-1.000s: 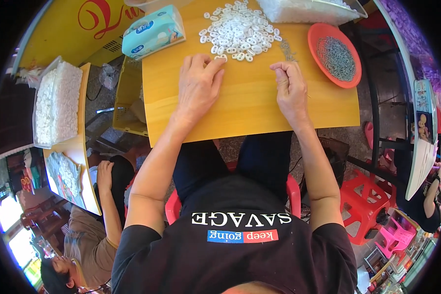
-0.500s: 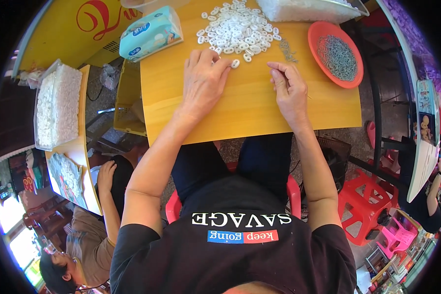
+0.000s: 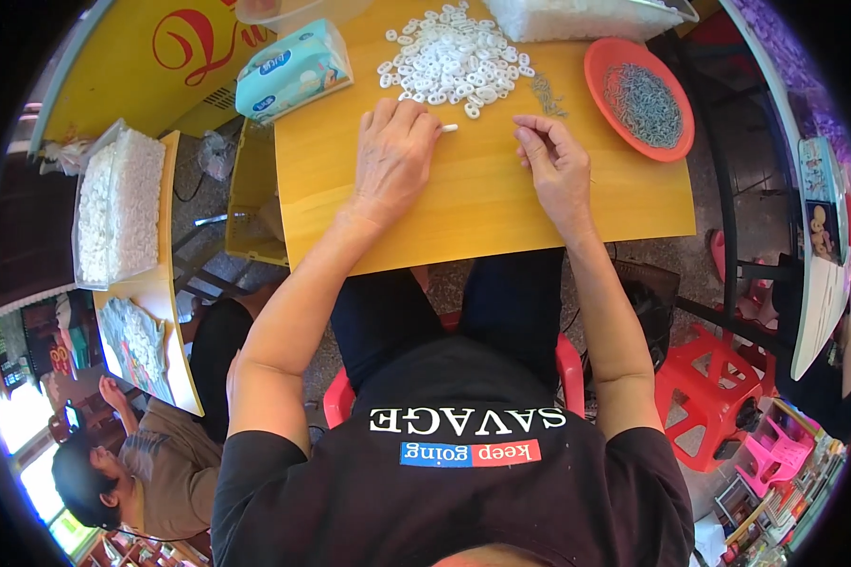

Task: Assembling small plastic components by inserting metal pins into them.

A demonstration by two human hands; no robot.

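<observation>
Since the prev. frame, the white pc. [image 3: 450,128] has been turned from face-up to approx. edge-on, and the co-worker's hand [image 3: 115,393] at far L has been raised from the lap. Pc. is gripped at one end betw. thumb & fingertips of the L hand [image 3: 393,156], other end pointed toward the R hand; located over the table [image 3: 487,213], just below the pile of white pcs. [image 3: 454,61]. R hand [image 3: 556,165] is held well apart from L, thumb & forefinger brought close at the tips, other fingers curled; whether anything is pinched there can't be told. Small cluster of grey screws [image 3: 547,96] noted betw. pile and red dish [image 3: 592,76]; dish is filled w/ more grey screws. Tissue pack [image 3: 295,74] is placed at upper L corner of table; clear bin [image 3: 577,30] w/ white contents is seen at the top edge.
</observation>
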